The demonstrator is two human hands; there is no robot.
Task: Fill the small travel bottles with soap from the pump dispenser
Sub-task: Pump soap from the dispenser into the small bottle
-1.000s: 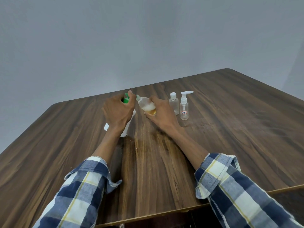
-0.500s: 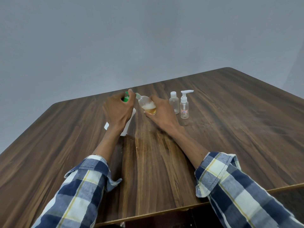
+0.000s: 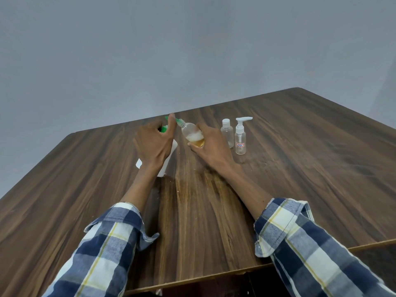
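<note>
My left hand (image 3: 155, 144) rests on the green pump head (image 3: 164, 127) of a white soap dispenser (image 3: 169, 156), which it mostly hides. The green spout points into the neck of a small clear travel bottle (image 3: 191, 133). My right hand (image 3: 211, 145) holds that bottle tilted toward the spout. Amber soap with white foam sits in its lower part. Two more clear bottles stand upright to the right: one with a white cap (image 3: 227, 132) and one with a white pump top and a red label (image 3: 240, 137).
The wooden table (image 3: 300, 168) spreads around the bottles, its front edge near my plaid sleeves. A plain grey wall stands behind the far edge.
My left hand has lifted slightly on the pump head and its fingers have spread. The tilted bottle and my right hand have stayed in place.
</note>
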